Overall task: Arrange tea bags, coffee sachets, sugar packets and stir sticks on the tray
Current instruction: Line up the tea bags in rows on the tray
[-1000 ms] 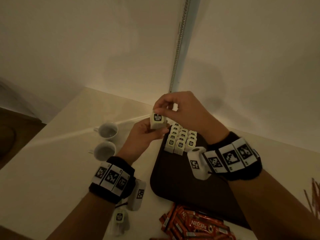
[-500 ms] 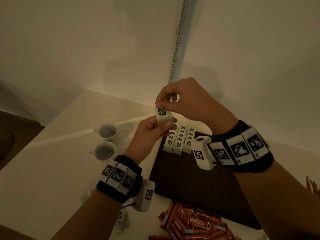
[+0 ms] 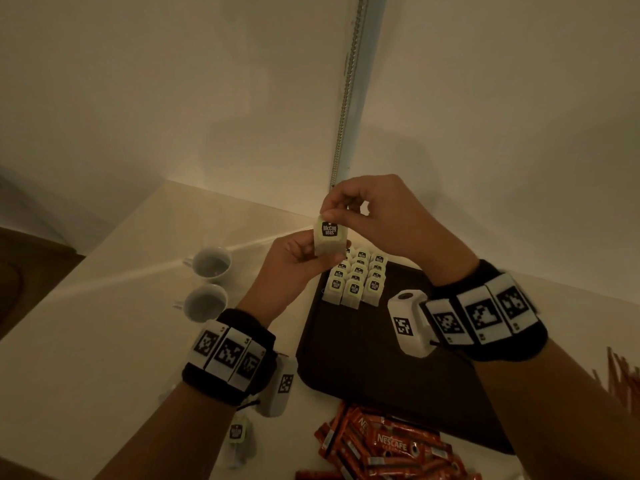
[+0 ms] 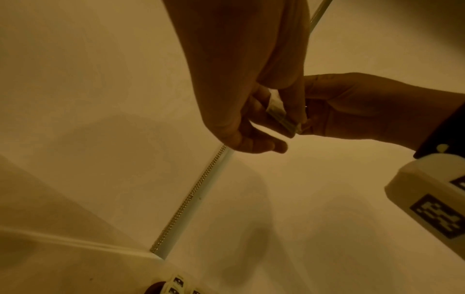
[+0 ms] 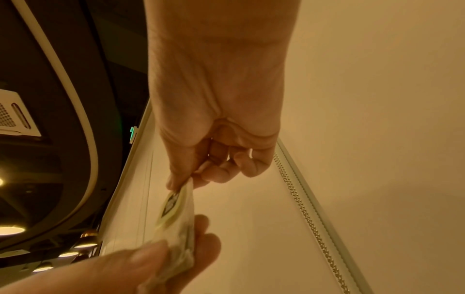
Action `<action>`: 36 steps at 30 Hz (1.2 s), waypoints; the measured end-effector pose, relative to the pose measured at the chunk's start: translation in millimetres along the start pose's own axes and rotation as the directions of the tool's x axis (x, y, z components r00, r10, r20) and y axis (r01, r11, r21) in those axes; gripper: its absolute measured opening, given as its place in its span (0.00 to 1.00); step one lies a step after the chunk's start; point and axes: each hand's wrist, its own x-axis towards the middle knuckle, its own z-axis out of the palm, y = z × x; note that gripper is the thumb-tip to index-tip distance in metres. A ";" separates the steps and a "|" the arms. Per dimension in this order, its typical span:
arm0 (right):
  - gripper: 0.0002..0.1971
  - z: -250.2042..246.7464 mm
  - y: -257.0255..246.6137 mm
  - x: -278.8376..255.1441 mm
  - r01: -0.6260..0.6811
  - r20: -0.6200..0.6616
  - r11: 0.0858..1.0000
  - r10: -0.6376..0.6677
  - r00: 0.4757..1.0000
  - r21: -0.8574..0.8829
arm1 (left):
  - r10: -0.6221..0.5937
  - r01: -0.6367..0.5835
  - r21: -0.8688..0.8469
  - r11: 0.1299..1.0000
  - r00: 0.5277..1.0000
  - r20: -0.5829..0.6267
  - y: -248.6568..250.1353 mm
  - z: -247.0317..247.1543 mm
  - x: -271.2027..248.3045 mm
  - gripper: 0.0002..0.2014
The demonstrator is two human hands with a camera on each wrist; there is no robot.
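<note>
My left hand (image 3: pixel 294 261) and right hand (image 3: pixel 377 216) both still pinch the tea bag (image 3: pixel 329 237), now lower again, closer over the tray (image 3: pixel 363 358).

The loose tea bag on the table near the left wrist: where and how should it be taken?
Pinch the tea bag at its label end, from above. It lies flat and thin on the table, so only an edge gives hold. Both hands now hold another bag; free one first.
</note>
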 end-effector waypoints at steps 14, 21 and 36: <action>0.05 12.0 52.2 -36.3 -0.193 0.068 0.981 0.195 0.978 -0.032 | -0.221 0.220 0.257 0.941 0.975 -0.025 -30.7 -18.8 -24.5 0.14; 0.08 57.4 135.2 -84.1 -0.565 0.295 0.817 0.571 0.766 -0.116 | -0.381 0.439 0.272 0.857 0.893 -0.240 -50.1 -79.8 -94.0 0.06; 0.05 103.0 199.9 -85.3 -0.702 0.037 0.711 0.703 0.710 -0.046 | -0.574 0.688 0.207 0.696 0.705 -0.416 -66.8 -119.9 -180.4 0.09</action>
